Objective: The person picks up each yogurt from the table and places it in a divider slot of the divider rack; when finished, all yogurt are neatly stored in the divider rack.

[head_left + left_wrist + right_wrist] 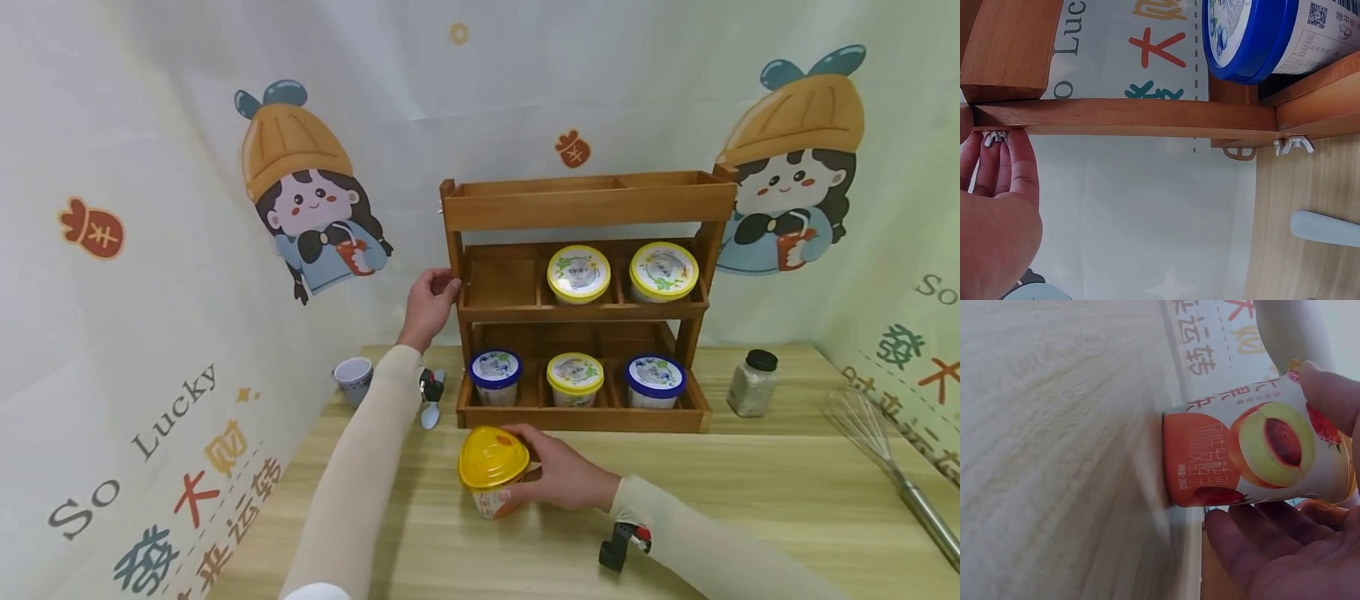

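My right hand (pixel 566 471) grips a yogurt cup (pixel 491 502) with a yellow domed lid, thumb on the near side and fingers round the far side. In the right wrist view the cup (pixel 1241 450) shows a halved peach and an orange band, its base right at the tabletop. With my left hand (pixel 431 304) I pinch the left upright of a wooden shelf rack (pixel 585 312). Seen from the left wrist, my fingers (pixel 1022 165) lie along the upright beside a wing nut. On the rack's middle tier, the left compartment is bare wood.
Two yellow-lidded tubs (pixel 579 273) occupy the middle tier. On the bottom tier a yellow-lidded tub (pixel 575 375) stands between two blue-lidded ones. A patterned cup (pixel 354 379) and a spoon (pixel 430 415) lie left of the rack; a black-capped jar (pixel 752 387) and a whisk (pixel 892 475) are at right.
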{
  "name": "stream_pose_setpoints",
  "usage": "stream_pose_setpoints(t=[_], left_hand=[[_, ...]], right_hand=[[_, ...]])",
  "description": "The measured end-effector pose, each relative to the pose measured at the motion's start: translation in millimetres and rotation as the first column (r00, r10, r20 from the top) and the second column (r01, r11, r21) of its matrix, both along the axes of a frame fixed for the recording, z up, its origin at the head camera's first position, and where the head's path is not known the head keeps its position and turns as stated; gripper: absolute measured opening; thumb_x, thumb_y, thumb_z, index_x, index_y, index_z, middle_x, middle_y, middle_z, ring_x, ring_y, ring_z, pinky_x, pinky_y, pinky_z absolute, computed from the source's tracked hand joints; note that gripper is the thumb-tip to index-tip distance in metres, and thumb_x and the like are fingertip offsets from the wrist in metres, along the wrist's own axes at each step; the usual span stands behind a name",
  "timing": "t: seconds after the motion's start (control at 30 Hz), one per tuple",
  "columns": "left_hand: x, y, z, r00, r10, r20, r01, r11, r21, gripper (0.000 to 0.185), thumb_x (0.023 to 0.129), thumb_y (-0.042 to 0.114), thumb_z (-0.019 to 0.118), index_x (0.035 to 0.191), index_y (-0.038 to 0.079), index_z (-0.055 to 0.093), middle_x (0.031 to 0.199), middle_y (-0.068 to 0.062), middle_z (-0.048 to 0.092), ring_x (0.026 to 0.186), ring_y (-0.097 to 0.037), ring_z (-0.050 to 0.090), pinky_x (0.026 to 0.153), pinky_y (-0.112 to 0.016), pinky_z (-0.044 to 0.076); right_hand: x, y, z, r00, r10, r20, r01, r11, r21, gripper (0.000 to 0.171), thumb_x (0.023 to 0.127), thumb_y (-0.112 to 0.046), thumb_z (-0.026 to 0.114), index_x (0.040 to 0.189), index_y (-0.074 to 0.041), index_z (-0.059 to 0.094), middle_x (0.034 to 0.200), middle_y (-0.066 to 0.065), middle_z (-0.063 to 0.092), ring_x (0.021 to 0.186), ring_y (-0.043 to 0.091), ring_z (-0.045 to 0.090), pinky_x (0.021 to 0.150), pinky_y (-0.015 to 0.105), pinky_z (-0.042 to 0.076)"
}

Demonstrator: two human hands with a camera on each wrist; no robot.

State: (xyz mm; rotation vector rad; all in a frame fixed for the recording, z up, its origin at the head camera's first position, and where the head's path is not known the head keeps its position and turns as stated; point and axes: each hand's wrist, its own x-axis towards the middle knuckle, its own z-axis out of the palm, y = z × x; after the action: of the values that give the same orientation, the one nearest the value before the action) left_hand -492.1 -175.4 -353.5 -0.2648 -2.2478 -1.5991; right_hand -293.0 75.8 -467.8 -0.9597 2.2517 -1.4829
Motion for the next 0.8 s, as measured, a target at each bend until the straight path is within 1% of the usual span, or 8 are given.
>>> stream_pose_setpoints(t=[0.13, 0.27, 0.5, 0.6, 0.7, 0.8], left_hand=[[-0.7, 5, -0.4, 1.000, -0.014, 0.015, 0.014, 1.000, -0.015, 0.039, 0.108, 0.032, 0.063, 0.140, 0.009, 0.060, 0.138, -0.013, 0.065, 0.129, -0.030, 0.061, 0.112, -0.047, 0.052], [0.3, 6, -1.4, 1.000, -0.008, 0.022, 0.008, 1.000, -0.011, 0.039, 0.108, 0.032, 0.063, 0.139, 0.010, 0.060, 0.138, -0.012, 0.064, 0.129, -0.031, 0.060, 0.112, -0.048, 0.052], [0.2, 6, -3.1, 0.999, -0.015, 0.034, 0.015, 1.000, -0.016, 0.040, 0.108, 0.034, 0.062, 0.141, 0.010, 0.059, 0.139, -0.013, 0.064, 0.129, -0.029, 0.060, 0.111, -0.045, 0.052], [1.0, 4, -3.3, 1.000, -0.004, 0.031, 0.004, 1.000, -0.014, 0.039, 0.108, 0.033, 0.063, 0.140, 0.009, 0.060, 0.138, -0.013, 0.065, 0.129, -0.030, 0.060, 0.111, -0.046, 0.052], [1.2, 1, -2.1, 1.000, 0.013, 0.023, -0.013, 1.000, -0.007, 0.037, 0.108, 0.030, 0.063, 0.138, 0.008, 0.060, 0.136, -0.014, 0.065, 0.127, -0.031, 0.061, 0.111, -0.048, 0.051], [1.0, 1, 1.5, 1.000, 0.008, 0.008, -0.008, 1.000, -0.011, 0.037, 0.108, 0.029, 0.063, 0.137, 0.008, 0.060, 0.134, -0.015, 0.065, 0.125, -0.031, 0.061, 0.110, -0.048, 0.052]], right_hand=[[4.4, 3, 0.7, 1.000, -0.004, 0.017, 0.005, 1.000, -0.030, 0.081, 0.092, -0.029, 0.084, 0.156, -0.008, 0.039, 0.150, 0.015, 0.056, 0.139, 0.036, 0.056, 0.101, 0.035, 0.060], [7.6, 4, 2.5, 0.999, -0.019, 0.030, 0.021, 0.999, -0.036, 0.080, 0.092, -0.029, 0.084, 0.156, -0.007, 0.040, 0.150, 0.016, 0.057, 0.138, 0.036, 0.056, 0.101, 0.037, 0.060], [7.8, 7, 10.8, 0.996, -0.082, 0.018, 0.082, 0.996, -0.019, 0.082, 0.092, -0.032, 0.084, 0.157, -0.011, 0.040, 0.152, 0.014, 0.056, 0.139, 0.036, 0.055, 0.103, 0.041, 0.060], [6.5, 6, 14.8, 0.997, -0.078, 0.004, 0.078, 0.997, -0.019, 0.083, 0.092, -0.031, 0.084, 0.159, -0.013, 0.039, 0.152, 0.013, 0.056, 0.139, 0.035, 0.055, 0.102, 0.040, 0.060], [6.3, 5, 22.5, 0.997, -0.080, -0.014, 0.080, 0.997, -0.010, 0.085, 0.091, -0.033, 0.085, 0.160, -0.016, 0.038, 0.153, 0.010, 0.056, 0.139, 0.033, 0.056, 0.101, 0.037, 0.060], [6.4, 7, 33.3, 0.995, -0.092, -0.033, 0.092, 0.996, -0.011, 0.086, 0.091, -0.033, 0.086, 0.160, -0.015, 0.038, 0.153, 0.010, 0.056, 0.139, 0.033, 0.057, 0.102, 0.038, 0.060]])
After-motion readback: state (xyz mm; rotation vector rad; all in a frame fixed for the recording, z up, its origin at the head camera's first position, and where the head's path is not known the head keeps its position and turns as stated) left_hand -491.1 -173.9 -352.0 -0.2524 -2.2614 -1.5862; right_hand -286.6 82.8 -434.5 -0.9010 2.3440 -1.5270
